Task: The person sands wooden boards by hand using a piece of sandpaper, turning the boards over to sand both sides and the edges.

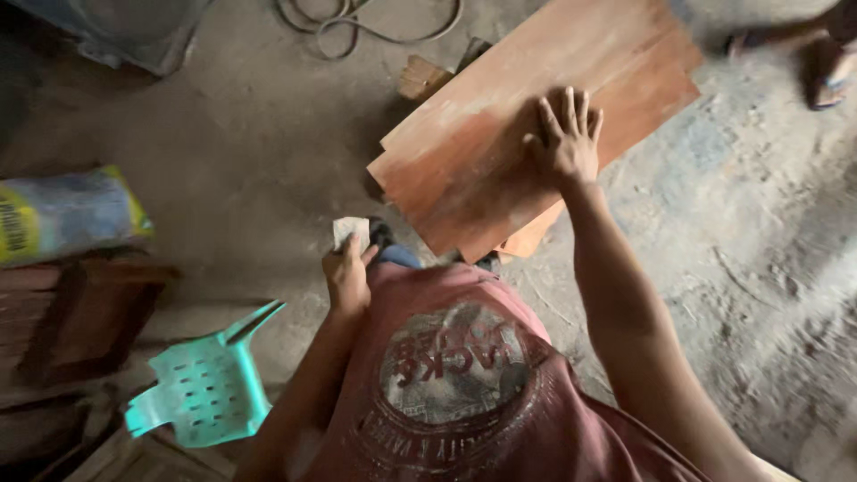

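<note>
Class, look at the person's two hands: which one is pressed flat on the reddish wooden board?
The right hand, fingers spread flat on the reddish wooden board. The left hand is off the board, beside the body, pinching a small folded piece of sandpaper.

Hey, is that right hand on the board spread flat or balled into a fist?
Spread flat. The right hand lies palm down on the reddish wooden board with its fingers fanned apart.

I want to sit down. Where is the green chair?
In the head view, the green plastic chair lies tipped over at lower left on the floor, beside the person's left arm, below the brown wooden piece.
</note>
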